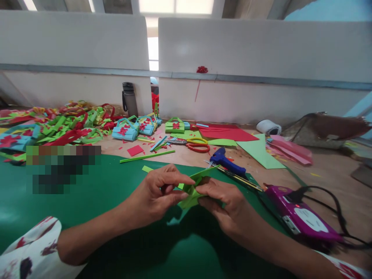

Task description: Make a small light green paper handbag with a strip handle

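Between my two hands, above the green mat (116, 248), is a folded piece of light green paper (190, 199). My left hand (164, 190) pinches its left side with thumb and forefinger. On the other side, my right hand (219, 197) grips the paper between thumb and fingers. A narrow green paper strip (147, 169) shows behind my left hand; whether it joins the folded piece I cannot tell. Beyond my right hand lies a blue glue gun (228, 161), with a yellow box cutter (241, 179) beside it.
Small paper bags (124, 130) with red flowers stand at the back. A heap of paper pieces (72, 124) fills the left. Scissors (188, 143), red sheets (223, 132) and a bottle (129, 99) lie or stand beyond the mat. A purple power strip (302, 215) with cords occupies the right.
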A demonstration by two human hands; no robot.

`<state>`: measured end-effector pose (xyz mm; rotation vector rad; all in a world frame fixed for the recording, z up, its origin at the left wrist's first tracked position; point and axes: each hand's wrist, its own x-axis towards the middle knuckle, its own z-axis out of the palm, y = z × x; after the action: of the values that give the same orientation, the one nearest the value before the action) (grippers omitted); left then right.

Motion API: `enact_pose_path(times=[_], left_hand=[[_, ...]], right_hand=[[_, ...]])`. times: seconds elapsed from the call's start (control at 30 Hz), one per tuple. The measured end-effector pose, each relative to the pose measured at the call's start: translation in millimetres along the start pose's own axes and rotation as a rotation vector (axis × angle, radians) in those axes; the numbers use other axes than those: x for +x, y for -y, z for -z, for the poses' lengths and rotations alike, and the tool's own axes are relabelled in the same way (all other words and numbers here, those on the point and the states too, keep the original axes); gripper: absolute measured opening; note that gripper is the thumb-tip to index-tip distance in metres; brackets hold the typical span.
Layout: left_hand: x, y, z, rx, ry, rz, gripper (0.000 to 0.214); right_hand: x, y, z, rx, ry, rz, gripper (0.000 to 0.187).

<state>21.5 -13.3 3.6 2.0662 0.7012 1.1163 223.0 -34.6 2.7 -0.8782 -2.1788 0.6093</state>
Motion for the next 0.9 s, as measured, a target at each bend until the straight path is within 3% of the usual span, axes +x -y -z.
enact_pose_path(times=[0.23, 0.37, 0.53, 0.63, 0.9], left_hand=[[2.2, 1.3, -4.3, 0.066, -0.015, -0.045, 0.028], [0.4, 5.1, -9.8, 0.118, -0.106, -0.059, 0.013], [-13.2, 11.6, -14.8, 0.483, -0.240, -0.322, 0.008], [-20.7, 12.3, -13.9, 0.669, -0.251, -0.428, 0.022], [-21.9, 1.6, -12.1, 0.838, -0.281, -0.588, 0.038]], right_hand=[[2.7, 5.1, 1.4, -0.008, 0.050, -0.078, 0.019], [3.7, 7.6, 2.9, -0.009, 0.019, -0.125, 0.013], [5.5, 11.7, 4.4, -0.016, -0.082, -0.147, 0.013], [5.7, 15.2, 3.6, -0.024, -0.124, -0.118, 0.013], [6.9, 23.4, -0.8, 0.022, -0.219, -0.073, 0.017]])
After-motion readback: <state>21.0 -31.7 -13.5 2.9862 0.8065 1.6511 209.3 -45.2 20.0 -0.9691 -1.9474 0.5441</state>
